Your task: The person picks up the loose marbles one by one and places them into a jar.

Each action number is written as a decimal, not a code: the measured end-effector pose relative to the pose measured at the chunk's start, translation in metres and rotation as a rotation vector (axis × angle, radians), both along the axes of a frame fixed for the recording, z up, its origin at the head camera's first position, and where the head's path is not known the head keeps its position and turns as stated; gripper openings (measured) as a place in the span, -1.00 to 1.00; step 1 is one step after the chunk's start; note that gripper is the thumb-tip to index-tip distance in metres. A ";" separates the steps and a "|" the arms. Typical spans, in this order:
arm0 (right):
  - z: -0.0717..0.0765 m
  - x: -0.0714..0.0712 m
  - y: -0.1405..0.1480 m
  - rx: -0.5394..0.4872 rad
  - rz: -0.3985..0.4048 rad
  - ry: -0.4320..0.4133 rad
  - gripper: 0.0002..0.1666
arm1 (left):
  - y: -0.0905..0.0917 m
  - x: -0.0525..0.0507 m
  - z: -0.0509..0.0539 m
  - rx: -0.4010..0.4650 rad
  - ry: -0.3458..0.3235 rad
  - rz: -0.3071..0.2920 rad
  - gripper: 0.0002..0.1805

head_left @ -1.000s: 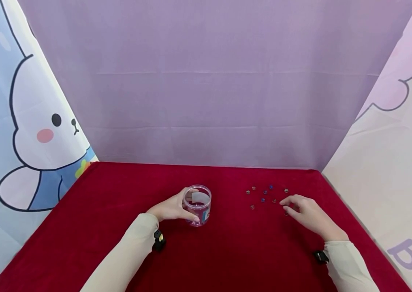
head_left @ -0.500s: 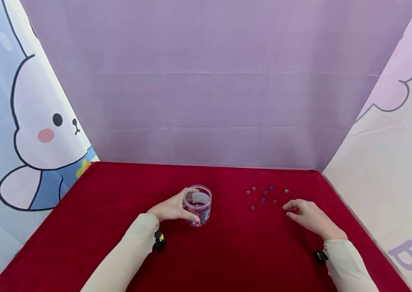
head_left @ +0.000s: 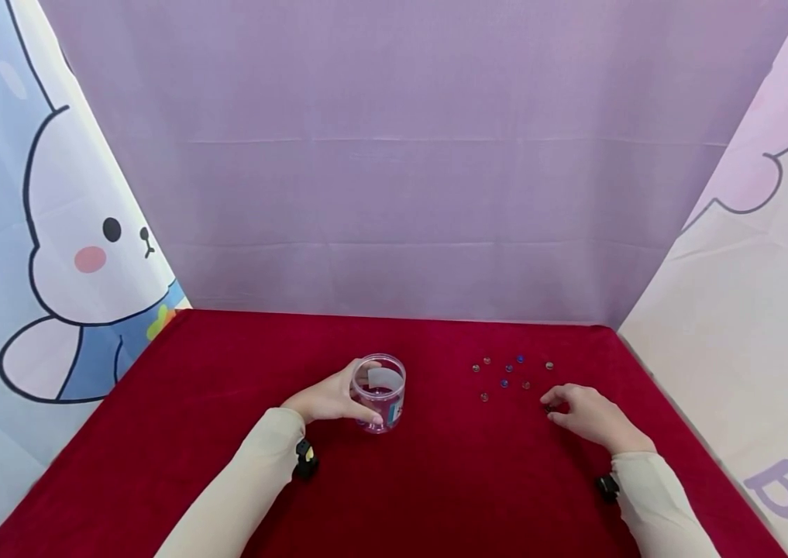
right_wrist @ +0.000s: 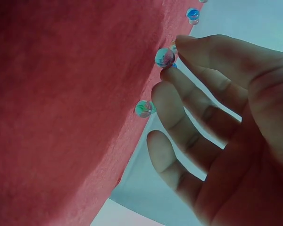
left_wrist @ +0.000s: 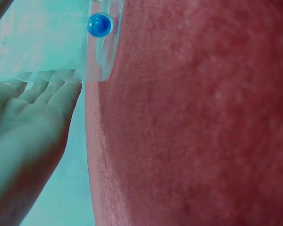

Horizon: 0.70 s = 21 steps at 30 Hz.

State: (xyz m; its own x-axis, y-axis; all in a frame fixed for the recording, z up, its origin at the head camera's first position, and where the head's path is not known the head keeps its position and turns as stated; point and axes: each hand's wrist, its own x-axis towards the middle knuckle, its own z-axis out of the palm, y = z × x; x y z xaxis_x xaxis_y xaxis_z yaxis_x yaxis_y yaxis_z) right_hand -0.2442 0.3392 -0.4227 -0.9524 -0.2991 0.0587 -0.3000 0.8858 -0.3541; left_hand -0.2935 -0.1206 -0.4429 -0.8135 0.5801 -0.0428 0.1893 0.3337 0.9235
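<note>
Eight marbles (head_left: 504,384) loose—far right on red cloth (head_left: 449,488). Ninth marble (right_wrist: 165,57) at fingertips (right_wrist: 170,75) of my right hand (head_left: 592,419); cannot tell whether pinched. My left hand (head_left: 329,397) clamped round clear jar (head_left: 383,397), left of marbles—blue marble (left_wrist: 100,25) inside. I judge most remaining.

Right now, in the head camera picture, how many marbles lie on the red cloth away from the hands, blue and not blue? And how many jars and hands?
Blue marbles: 3
Other marbles: 5
Jar: 1
Hands: 2 (left hand, right hand)
Total: 11
Left out: the marble at the right hand.
</note>
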 end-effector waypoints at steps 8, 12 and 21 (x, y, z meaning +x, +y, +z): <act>-0.001 -0.001 -0.002 0.006 -0.016 -0.043 -0.71 | -0.001 0.000 0.000 0.003 -0.003 -0.004 0.02; -0.002 -0.002 -0.002 -0.008 -0.016 -0.054 -0.72 | -0.001 0.000 0.000 -0.001 -0.002 -0.001 0.02; -0.003 -0.004 -0.003 -0.023 -0.010 -0.061 -0.82 | -0.001 0.000 0.000 0.008 -0.014 -0.001 0.02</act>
State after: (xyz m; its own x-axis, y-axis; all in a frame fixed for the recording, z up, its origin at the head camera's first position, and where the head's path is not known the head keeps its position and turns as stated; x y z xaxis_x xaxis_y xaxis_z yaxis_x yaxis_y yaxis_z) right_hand -0.2481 0.3362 -0.4261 -0.9575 -0.2884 0.0070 -0.2680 0.8802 -0.3916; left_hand -0.2931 -0.1214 -0.4429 -0.8122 0.5813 -0.0499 0.1764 0.3262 0.9287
